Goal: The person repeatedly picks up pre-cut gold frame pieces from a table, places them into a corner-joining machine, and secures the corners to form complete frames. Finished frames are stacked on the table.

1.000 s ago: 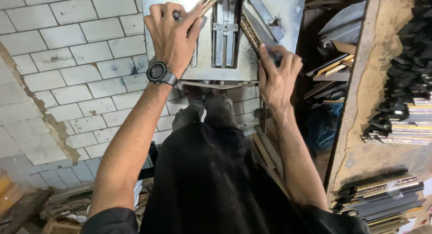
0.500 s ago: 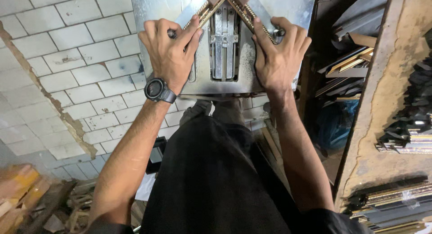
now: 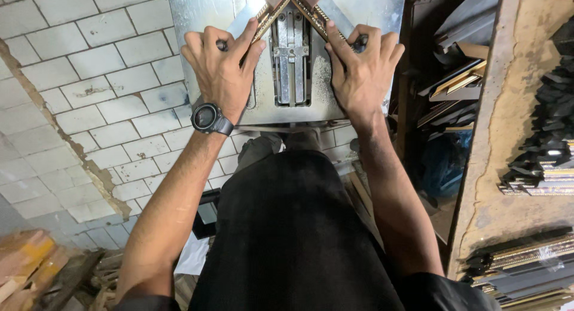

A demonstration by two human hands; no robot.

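Two gilt frame moulding strips meet in a mitred corner at the top of a steel machine table (image 3: 197, 12). My left hand (image 3: 222, 69), with a dark watch (image 3: 208, 118) on its wrist, presses flat on the left moulding strip (image 3: 267, 19). My right hand (image 3: 361, 69) presses down on the right moulding strip (image 3: 318, 17). Between the hands runs a slotted metal guide (image 3: 292, 63) with some sawdust beside it. The corner itself is partly cut off by the frame's top edge.
A white tiled floor (image 3: 78, 101) lies to the left, with wood scraps (image 3: 27, 260) at the lower left. Right of the machine stand stacked frame mouldings (image 3: 463, 78) and a worn wooden shelf upright (image 3: 505, 167) holding dark moulding offcuts (image 3: 553, 137).
Both hands have slid up along the moulding strips and flattened on them. The right hand has moved from the table's lower right edge onto the right strip. The view has shifted closer.
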